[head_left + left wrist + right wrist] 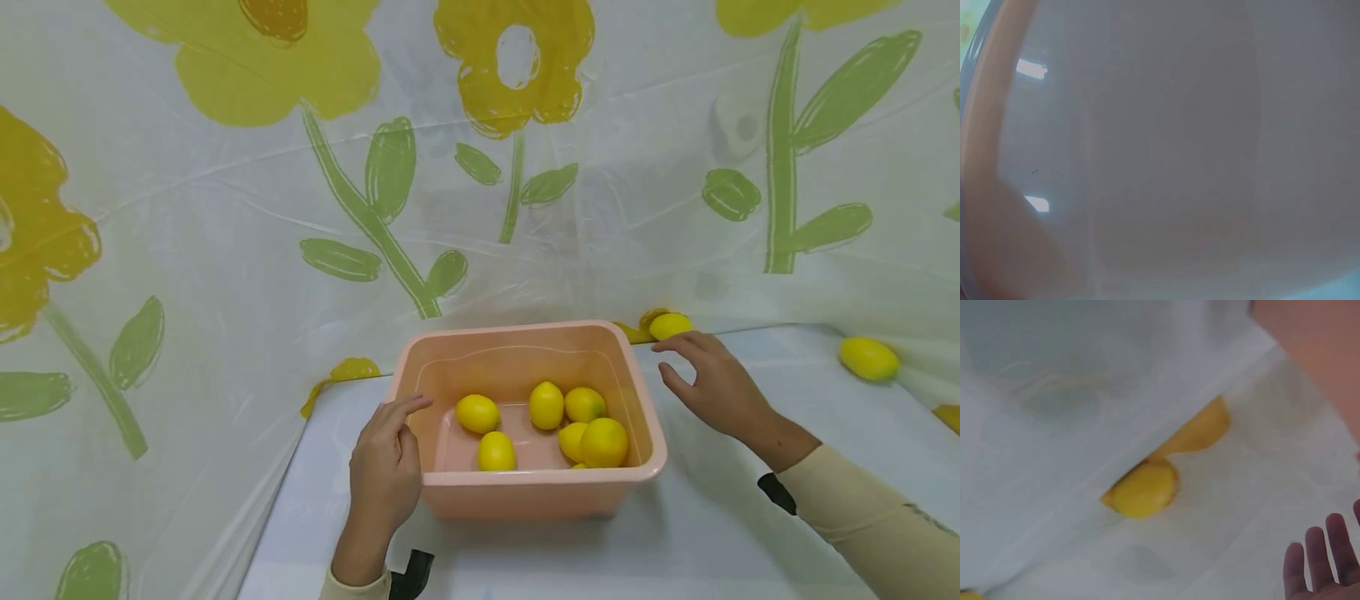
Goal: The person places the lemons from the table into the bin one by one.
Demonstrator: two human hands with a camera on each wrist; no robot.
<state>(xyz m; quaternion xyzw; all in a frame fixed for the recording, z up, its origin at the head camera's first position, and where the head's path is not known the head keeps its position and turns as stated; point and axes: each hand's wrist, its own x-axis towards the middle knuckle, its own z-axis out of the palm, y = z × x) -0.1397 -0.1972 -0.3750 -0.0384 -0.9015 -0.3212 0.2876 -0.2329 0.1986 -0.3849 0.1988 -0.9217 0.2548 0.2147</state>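
A peach plastic basin stands on the white-covered table with several lemons inside, most of them gathered at its right end. My left hand lies at the basin's left rim, fingers extended over the edge; its wrist view holds only a close, blurred basin wall. Beyond the basin's right side, my right hand hovers with thumb and fingers spread, holding nothing. Just past its fingertips sits one lemon, also seen in the right wrist view as a yellow lemon against the cloth fold, apart from the fingers.
Farther right on the table lies another lemon, by the cloth. A white flower-printed curtain hangs along the table's back edge. White tabletop extends to the right of the basin and in front of it.
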